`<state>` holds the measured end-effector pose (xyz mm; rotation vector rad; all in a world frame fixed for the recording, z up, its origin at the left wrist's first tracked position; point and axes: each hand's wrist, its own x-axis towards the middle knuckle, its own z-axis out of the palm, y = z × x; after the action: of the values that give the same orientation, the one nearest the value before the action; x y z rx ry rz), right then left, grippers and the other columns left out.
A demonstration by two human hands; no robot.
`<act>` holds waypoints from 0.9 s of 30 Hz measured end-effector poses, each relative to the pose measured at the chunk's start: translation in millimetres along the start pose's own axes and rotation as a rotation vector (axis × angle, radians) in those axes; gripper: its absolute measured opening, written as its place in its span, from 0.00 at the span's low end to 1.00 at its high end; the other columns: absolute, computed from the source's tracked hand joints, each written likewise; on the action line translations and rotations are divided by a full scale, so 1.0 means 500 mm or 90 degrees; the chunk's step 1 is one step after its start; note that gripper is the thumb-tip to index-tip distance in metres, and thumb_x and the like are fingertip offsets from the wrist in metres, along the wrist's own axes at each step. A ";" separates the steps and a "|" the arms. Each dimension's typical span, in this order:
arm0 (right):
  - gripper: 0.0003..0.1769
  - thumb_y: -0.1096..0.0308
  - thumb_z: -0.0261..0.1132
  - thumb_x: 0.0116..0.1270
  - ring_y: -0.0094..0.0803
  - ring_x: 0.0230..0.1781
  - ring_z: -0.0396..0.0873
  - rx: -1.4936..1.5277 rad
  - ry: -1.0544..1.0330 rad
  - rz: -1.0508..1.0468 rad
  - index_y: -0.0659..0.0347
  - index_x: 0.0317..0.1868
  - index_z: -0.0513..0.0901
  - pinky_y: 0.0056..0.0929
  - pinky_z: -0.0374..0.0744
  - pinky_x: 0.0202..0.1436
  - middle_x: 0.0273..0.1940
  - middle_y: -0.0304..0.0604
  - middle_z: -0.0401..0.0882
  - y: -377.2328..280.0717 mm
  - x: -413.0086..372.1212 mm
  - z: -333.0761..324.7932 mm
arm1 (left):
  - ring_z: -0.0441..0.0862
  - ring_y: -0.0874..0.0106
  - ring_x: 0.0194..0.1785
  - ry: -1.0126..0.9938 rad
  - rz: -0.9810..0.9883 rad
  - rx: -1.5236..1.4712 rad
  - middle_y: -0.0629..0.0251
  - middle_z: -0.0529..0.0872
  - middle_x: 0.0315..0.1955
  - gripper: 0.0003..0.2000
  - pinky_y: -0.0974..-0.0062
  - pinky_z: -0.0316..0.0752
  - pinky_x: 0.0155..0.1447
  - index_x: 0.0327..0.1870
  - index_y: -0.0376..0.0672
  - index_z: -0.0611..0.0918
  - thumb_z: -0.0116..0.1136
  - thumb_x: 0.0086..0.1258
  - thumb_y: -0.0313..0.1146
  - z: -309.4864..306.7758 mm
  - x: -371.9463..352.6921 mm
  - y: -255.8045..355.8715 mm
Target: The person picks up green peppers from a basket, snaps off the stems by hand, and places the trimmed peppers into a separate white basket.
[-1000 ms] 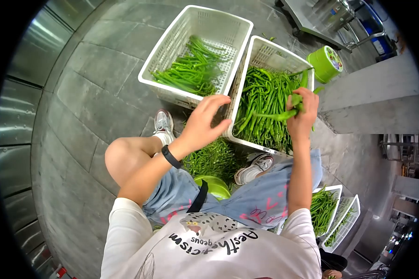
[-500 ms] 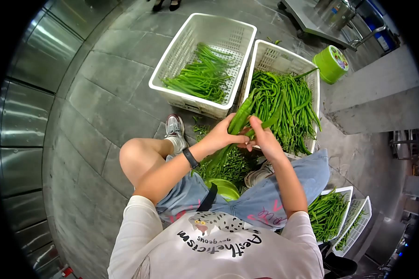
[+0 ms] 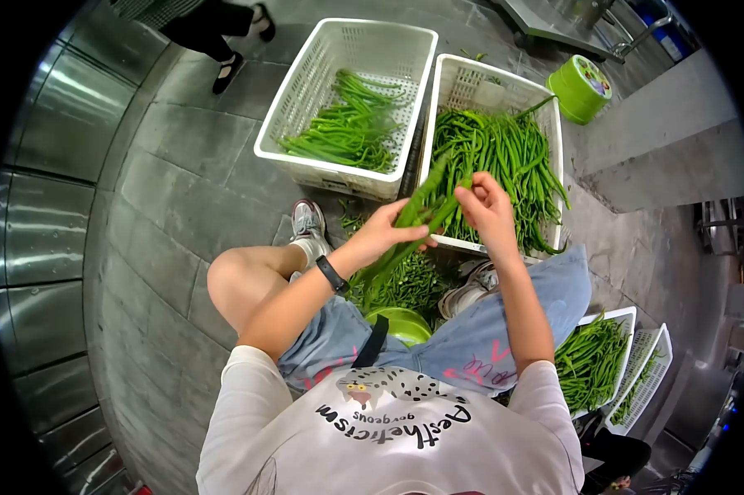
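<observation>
My left hand (image 3: 382, 234), with a black band at its wrist, is closed around a bunch of long green chili peppers (image 3: 421, 200). The bunch slants up toward the right crate. Just to its right, my right hand (image 3: 493, 216) pinches the upper end of one pepper with thumb and forefinger. Behind both hands stands a white crate (image 3: 471, 87) heaped with green peppers (image 3: 500, 157). To its left, a second white crate (image 3: 306, 78) has a smaller pile of peppers (image 3: 347, 132) inside. Below my hands lies a heap of short green pieces (image 3: 409, 285), partly covered by the held peppers.
A green round object (image 3: 401, 323) sits between my legs. At right are two white baskets with peppers (image 3: 590, 359). A green stool (image 3: 578, 91) stands beside a pillar (image 3: 669, 157). A person's legs (image 3: 211, 29) are at upper left; a metal cart (image 3: 545, 25) is at upper right.
My right hand has moved up and away from my left hand, now at a pepper's upper end. The other person's legs have come further into view and shifted left.
</observation>
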<state>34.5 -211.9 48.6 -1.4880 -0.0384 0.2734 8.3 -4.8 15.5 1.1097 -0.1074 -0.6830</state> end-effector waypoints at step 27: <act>0.06 0.69 0.65 0.64 0.17 0.20 0.70 0.091 -0.144 0.101 0.62 0.35 0.78 0.17 0.66 0.23 0.23 0.32 0.75 0.035 -0.004 0.030 | 0.77 0.79 0.28 0.022 0.017 -0.089 0.68 0.80 0.31 0.15 0.80 0.74 0.31 0.50 0.38 0.74 0.61 0.67 0.32 0.004 -0.005 0.014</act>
<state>27.1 -196.7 33.2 -1.3137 -0.0807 0.5618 8.4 -3.0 22.9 0.9838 -0.0440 -0.6372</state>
